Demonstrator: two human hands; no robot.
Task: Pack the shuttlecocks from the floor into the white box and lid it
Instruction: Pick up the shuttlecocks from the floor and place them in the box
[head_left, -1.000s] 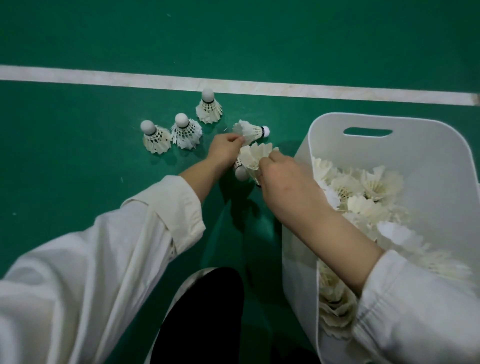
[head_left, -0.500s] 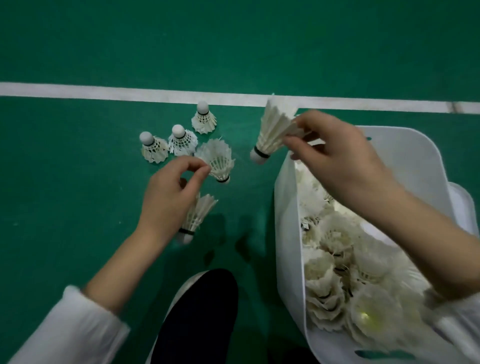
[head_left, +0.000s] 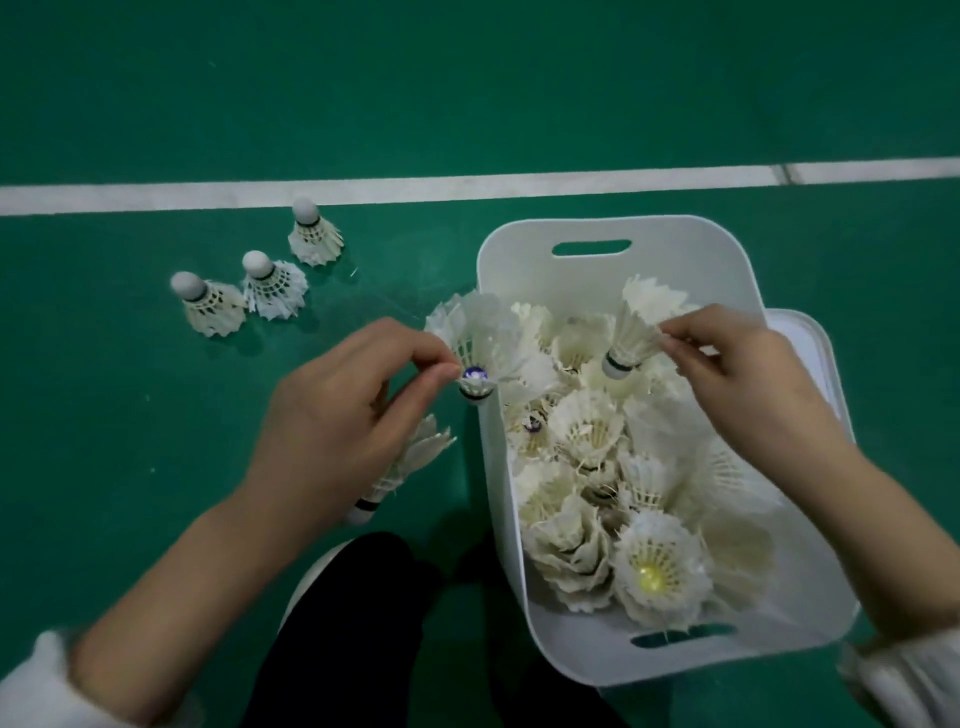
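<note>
Pinching shuttlecock (head_left: 631, 338) over white box (head_left: 571, 275), right hand (head_left: 748, 389), left hand (head_left: 337, 421) pinching second shuttlecock (head_left: 480, 343) at rim

Indoor badminton court, green sports floor (head_left: 156, 104), white boundary line (head_left: 363, 189), feather shuttlecocks (head_left: 270, 283) standing on it

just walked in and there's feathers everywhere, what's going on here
A person is packing shuttlecocks into a white box on a green floor. The right hand pinches one shuttlecock over the box, which holds a big pile. The left hand pinches a second shuttlecock at the box's left rim, and a third shuttlecock pokes out under its palm. Three standing shuttlecocks wait on the floor. The box has no lid on.
</note>
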